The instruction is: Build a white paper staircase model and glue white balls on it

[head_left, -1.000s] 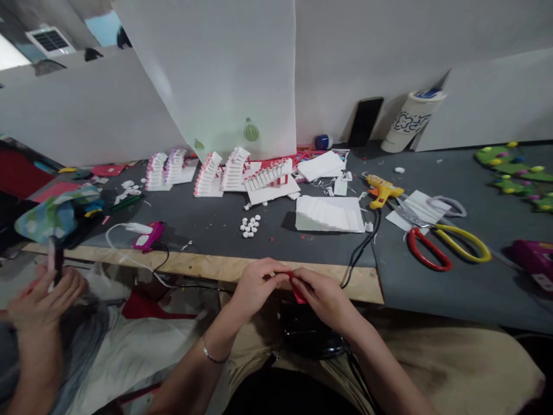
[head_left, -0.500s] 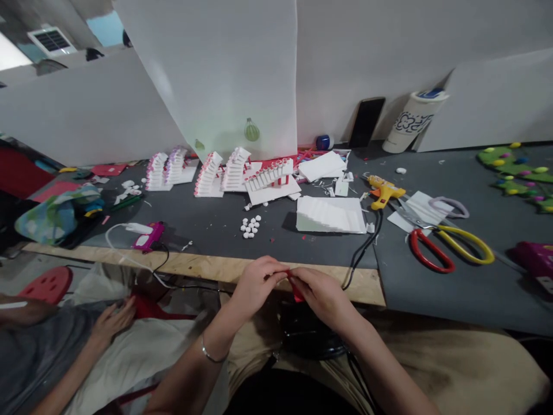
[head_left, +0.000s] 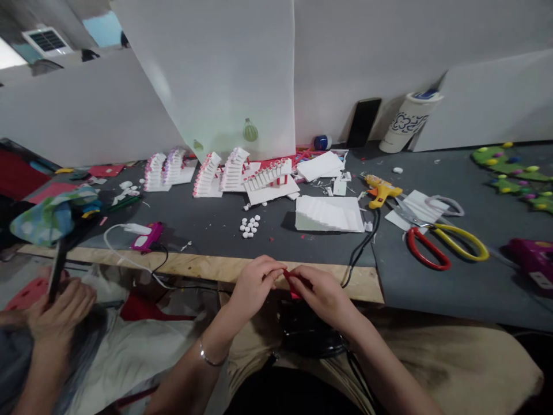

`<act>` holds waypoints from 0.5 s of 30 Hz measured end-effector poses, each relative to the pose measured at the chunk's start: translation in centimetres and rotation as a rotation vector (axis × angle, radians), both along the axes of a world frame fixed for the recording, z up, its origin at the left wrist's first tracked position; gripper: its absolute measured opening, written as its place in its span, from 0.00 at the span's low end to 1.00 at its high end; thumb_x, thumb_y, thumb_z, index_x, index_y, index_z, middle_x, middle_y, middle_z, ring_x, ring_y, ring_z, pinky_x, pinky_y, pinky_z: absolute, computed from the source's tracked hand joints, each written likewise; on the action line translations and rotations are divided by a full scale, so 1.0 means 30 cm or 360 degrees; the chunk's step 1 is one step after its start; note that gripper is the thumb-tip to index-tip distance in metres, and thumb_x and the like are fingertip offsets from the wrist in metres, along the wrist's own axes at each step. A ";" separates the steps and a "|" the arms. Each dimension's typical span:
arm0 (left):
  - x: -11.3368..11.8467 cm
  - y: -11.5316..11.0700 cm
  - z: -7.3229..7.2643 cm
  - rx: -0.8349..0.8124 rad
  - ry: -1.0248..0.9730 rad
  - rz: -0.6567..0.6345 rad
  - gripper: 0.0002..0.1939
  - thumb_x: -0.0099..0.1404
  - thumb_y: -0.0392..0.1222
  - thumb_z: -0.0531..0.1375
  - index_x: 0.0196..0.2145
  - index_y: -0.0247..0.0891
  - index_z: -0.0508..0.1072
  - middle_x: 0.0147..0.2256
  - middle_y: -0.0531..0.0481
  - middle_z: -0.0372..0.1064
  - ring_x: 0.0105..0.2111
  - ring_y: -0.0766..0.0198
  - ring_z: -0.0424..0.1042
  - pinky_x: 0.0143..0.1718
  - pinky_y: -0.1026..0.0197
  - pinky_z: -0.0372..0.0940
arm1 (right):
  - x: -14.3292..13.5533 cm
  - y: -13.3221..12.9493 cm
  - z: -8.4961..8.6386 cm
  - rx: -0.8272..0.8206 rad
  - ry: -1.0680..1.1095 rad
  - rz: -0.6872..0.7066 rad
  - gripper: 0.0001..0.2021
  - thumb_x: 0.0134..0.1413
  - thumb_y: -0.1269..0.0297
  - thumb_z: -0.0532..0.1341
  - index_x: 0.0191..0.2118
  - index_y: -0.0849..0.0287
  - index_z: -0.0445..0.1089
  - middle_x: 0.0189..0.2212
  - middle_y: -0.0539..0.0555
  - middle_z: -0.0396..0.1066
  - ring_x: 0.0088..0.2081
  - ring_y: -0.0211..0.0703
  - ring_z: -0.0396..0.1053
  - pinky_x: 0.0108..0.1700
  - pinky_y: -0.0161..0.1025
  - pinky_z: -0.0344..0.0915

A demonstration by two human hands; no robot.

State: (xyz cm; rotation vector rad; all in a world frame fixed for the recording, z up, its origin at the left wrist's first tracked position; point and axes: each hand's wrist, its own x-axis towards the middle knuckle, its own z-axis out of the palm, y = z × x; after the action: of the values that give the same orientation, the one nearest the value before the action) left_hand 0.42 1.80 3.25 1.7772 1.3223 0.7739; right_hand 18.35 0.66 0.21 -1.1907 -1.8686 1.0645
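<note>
My left hand (head_left: 256, 282) is closed, thumb and forefinger pinching the upper tip of a small red piece (head_left: 294, 288) of paper- or felt-like material. From the other side, my right hand (head_left: 320, 293) grips the same piece. The two hands nearly meet just in front of the table's wooden edge, above my lap. Part of the red piece hangs below the right fingers; the rest is hidden by them. Past the hands, small white balls (head_left: 249, 226) lie in a cluster. To their right is a stepped white paper stack (head_left: 330, 214) on a white base.
Small white stair models (head_left: 233, 170) with red posts stand farther back. On the right lie a yellow glue gun (head_left: 379, 191) and scissors (head_left: 428, 248) with red and yellow handles. A purple power strip (head_left: 147, 236) is on the left. A co-worker's hands (head_left: 60, 308) hold a dark flat object.
My hands keep hold of the red piece, with the fingers shifting slightly on it. At left, the co-worker's hand has moved from the red cloth to a dark flat object, now tilted up.
</note>
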 end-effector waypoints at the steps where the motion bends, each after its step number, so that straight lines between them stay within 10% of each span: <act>1: -0.001 -0.001 0.000 -0.0019 -0.0013 0.0002 0.12 0.67 0.40 0.56 0.38 0.39 0.80 0.35 0.48 0.72 0.26 0.68 0.70 0.28 0.65 0.68 | -0.001 -0.001 0.003 -0.0013 0.0009 0.0004 0.12 0.64 0.63 0.52 0.31 0.56 0.69 0.25 0.50 0.72 0.27 0.39 0.67 0.31 0.35 0.61; 15: 0.005 -0.001 0.025 -0.0211 -0.0155 0.0055 0.08 0.62 0.40 0.60 0.33 0.37 0.80 0.34 0.48 0.71 0.25 0.69 0.69 0.23 0.67 0.67 | -0.007 -0.008 0.015 -0.0052 0.0058 -0.0013 0.11 0.63 0.64 0.53 0.32 0.56 0.70 0.25 0.49 0.72 0.27 0.39 0.68 0.31 0.35 0.61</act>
State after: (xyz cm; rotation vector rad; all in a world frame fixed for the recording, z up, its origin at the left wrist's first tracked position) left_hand 0.58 1.75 4.00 1.5971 1.3122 0.7640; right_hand 18.15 0.41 0.65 -1.1885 -1.8235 1.1091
